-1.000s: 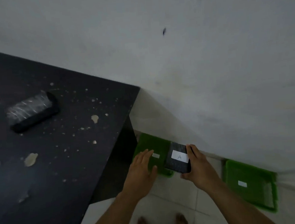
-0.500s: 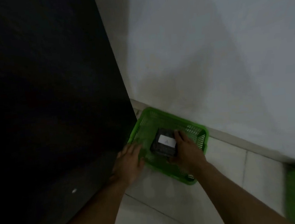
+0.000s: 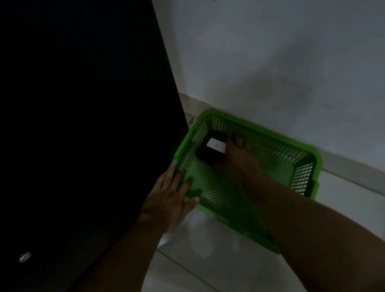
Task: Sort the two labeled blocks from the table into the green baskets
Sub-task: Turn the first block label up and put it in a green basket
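Observation:
A green mesh basket (image 3: pixel 304 157) sits on the floor against the wall, beside the dark table. Inside it, near the far left corner, is a black block (image 3: pixel 207 154) with a white label reading A on top. My right hand (image 3: pixel 236 158) reaches into the basket and grips the block's right side. My left hand (image 3: pixel 170 194) rests flat with fingers spread on the basket's near left rim. The second block and the other basket are out of view.
The dark table side (image 3: pixel 81 132) fills the left half of the view, touching the basket's left edge. A pale wall (image 3: pixel 282 44) stands behind the basket. Light floor tiles (image 3: pixel 198 273) lie in front.
My right hand has carried block A from above the basket down into its far left corner. My left hand has come to rest on the rim. The view has dropped closer to the floor.

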